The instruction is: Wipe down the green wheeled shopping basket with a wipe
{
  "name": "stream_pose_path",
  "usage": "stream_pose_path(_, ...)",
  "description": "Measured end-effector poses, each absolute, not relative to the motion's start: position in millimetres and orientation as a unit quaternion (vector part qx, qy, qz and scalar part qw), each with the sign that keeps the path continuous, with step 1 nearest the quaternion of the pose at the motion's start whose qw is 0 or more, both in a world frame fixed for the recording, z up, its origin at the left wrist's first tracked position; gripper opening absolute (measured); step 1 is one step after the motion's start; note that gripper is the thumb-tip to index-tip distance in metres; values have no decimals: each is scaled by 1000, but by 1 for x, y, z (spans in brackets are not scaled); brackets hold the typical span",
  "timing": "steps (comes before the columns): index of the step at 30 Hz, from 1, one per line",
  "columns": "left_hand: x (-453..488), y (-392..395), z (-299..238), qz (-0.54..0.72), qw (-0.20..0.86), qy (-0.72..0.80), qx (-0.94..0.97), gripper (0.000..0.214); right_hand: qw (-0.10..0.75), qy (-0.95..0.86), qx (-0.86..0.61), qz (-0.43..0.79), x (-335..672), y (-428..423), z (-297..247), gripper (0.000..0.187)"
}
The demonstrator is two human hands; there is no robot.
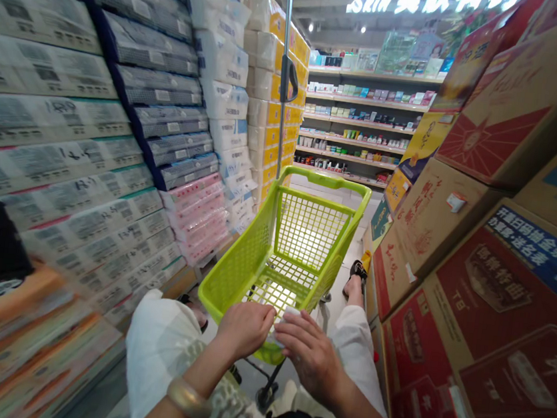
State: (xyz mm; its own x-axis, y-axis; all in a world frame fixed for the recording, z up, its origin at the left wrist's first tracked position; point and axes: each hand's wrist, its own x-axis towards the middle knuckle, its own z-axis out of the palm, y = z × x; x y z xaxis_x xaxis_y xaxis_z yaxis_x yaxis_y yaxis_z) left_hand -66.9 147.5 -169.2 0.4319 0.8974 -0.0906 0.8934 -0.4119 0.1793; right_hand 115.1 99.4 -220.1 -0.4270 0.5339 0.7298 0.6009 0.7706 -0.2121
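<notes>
A lime-green plastic shopping basket on wheels stands in a narrow aisle before me, nothing visible inside it. My left hand is curled over the basket's near rim, fingers closed, with a pale bangle on the wrist. My right hand rests beside it, fingers stretched over a small white cloth or wipe pressed against the rim. The basket's long metal handle pole rises upright from its far side. My legs in white trousers and a sandalled foot show below.
Stacked tissue packs wall the left side. Red and brown cardboard cartons are piled high on the right. Shelves of small bottles and boxes stand at the aisle's far end under a lit sign.
</notes>
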Motion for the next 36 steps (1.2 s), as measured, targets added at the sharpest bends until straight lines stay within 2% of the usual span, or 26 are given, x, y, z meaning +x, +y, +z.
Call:
stream_pose_path(6, -71, 145, -165, -11, 100, 531, 841, 45, 479, -778, -404, -47, 132, 122, -212, 27)
stream_pose_path(13, -71, 145, -165, -27, 78, 519, 851, 44, 416, -862, -289, -20, 110, 96, -218, 26)
stream_pose_path(20, -70, 146, -165, -35, 73, 516, 853, 45, 479, -790, -381, -39, 123, 123, -211, 23)
stream_pose_path(25, -73, 146, -167, -33, 75, 509, 857, 42, 426, -852, -305, -19, 111, 106, -216, 25)
stream_pose_path(32, -82, 143, -167, 18, 115, 429, 896, 42, 494, -770, -402, -27, 131, 137, -210, 23)
stream_pose_path(36, -88, 143, -173, 63, 133, 394, 907, 37, 456, -818, -351, -2, 123, 119, -214, 24)
